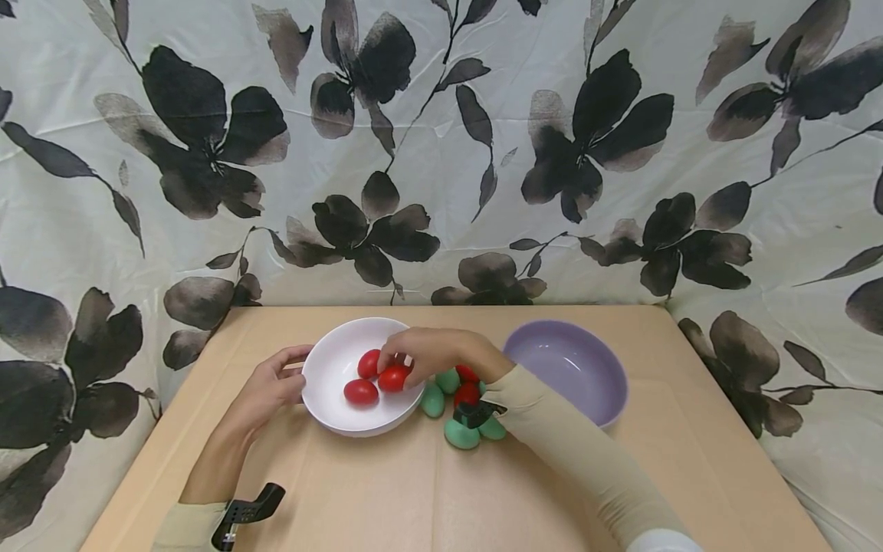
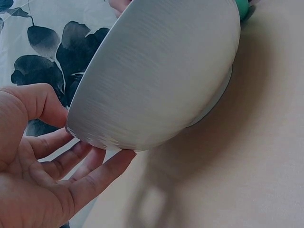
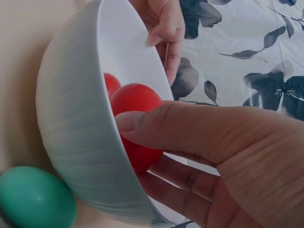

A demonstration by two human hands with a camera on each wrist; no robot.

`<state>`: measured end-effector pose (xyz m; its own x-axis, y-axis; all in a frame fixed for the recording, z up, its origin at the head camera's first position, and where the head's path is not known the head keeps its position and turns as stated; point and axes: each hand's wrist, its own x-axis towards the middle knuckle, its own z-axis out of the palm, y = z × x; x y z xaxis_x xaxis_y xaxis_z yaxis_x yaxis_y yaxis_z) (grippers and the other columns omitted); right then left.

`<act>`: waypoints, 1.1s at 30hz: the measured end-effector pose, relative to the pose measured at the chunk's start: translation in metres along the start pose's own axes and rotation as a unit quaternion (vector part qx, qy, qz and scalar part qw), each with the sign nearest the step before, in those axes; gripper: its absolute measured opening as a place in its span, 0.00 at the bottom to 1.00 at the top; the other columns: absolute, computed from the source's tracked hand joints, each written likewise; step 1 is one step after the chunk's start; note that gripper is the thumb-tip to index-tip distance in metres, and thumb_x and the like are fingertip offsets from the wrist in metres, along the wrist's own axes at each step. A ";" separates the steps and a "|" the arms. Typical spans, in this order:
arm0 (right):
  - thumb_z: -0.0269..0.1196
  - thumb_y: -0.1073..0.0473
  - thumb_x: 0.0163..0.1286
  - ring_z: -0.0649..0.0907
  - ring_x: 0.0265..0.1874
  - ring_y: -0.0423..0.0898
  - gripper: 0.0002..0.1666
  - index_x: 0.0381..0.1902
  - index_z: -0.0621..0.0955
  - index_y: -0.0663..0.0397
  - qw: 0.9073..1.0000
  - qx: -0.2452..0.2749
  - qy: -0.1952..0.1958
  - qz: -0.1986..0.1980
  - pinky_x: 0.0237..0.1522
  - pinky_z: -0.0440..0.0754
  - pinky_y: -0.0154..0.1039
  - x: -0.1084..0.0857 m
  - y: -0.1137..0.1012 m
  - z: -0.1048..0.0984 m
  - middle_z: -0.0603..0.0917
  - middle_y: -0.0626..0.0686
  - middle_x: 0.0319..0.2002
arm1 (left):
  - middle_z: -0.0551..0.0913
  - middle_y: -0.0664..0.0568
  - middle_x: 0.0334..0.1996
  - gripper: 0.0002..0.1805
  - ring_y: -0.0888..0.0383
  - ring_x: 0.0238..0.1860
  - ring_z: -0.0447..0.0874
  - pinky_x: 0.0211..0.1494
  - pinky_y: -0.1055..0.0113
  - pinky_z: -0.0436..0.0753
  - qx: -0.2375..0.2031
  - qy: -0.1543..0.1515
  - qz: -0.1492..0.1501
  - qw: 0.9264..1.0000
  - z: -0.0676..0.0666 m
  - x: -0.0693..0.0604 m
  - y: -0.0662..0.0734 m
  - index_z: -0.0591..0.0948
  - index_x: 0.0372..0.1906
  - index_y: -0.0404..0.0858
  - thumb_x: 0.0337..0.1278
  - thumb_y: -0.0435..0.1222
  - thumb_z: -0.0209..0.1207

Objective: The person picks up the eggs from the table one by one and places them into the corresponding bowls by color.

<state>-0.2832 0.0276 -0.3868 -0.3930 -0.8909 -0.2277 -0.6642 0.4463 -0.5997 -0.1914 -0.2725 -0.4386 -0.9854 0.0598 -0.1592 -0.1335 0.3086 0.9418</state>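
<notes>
A white bowl [image 1: 320,395] stands on the table, and my left hand [image 1: 272,383] holds its left rim. In the left wrist view the thumb is at the rim while the fingers [image 2: 102,175] touch the outside wall. Over the bowl's right side, my right hand [image 1: 441,349] grips a red egg [image 1: 394,378] between thumb and fingers. Two other red eggs lie in the bowl, one nearer the front [image 1: 361,392] and one behind [image 1: 369,364]. The right wrist view shows the held egg [image 3: 137,97] just inside the rim, partly covered by the thumb.
Right of the white bowl, several green eggs [image 1: 461,435] and red eggs [image 1: 467,394] lie together, partly hidden by my right forearm. A purple bowl [image 1: 566,368] stands beyond them. A floral cloth [image 1: 441,153] hangs behind the wooden table [image 1: 359,491].
</notes>
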 end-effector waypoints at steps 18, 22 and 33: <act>0.76 0.62 0.58 0.79 0.51 0.39 0.28 0.57 0.83 0.46 0.999 -0.028 -0.020 0.016 0.50 0.81 0.27 0.009 0.004 0.011 0.82 0.42 0.52 | 0.66 0.34 0.73 0.34 0.41 0.63 0.77 0.47 0.61 0.87 -0.003 -0.001 -0.008 1.000 -0.001 0.000 0.000 0.64 0.76 0.36 0.63 0.27 0.52; 0.75 0.62 0.58 0.79 0.51 0.39 0.27 0.56 0.84 0.46 0.999 -0.035 -0.027 0.017 0.50 0.80 0.27 0.011 0.003 0.013 0.82 0.42 0.50 | 0.66 0.34 0.73 0.34 0.41 0.63 0.77 0.46 0.61 0.87 -0.004 -0.002 -0.006 1.000 -0.001 0.000 0.000 0.64 0.75 0.36 0.63 0.27 0.52; 0.74 0.64 0.59 0.80 0.49 0.40 0.24 0.54 0.85 0.48 0.998 -0.044 -0.039 0.017 0.48 0.80 0.26 0.014 -0.001 0.016 0.83 0.43 0.48 | 0.66 0.33 0.72 0.34 0.41 0.62 0.78 0.45 0.63 0.87 -0.006 -0.002 0.000 1.000 -0.001 0.000 0.000 0.64 0.75 0.35 0.62 0.27 0.52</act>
<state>-0.2779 0.0138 -0.4017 -0.3683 -0.8770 -0.3086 -0.7055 0.4798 -0.5215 -0.1913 -0.2736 -0.4382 -0.9849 0.0639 -0.1612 -0.1353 0.2980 0.9449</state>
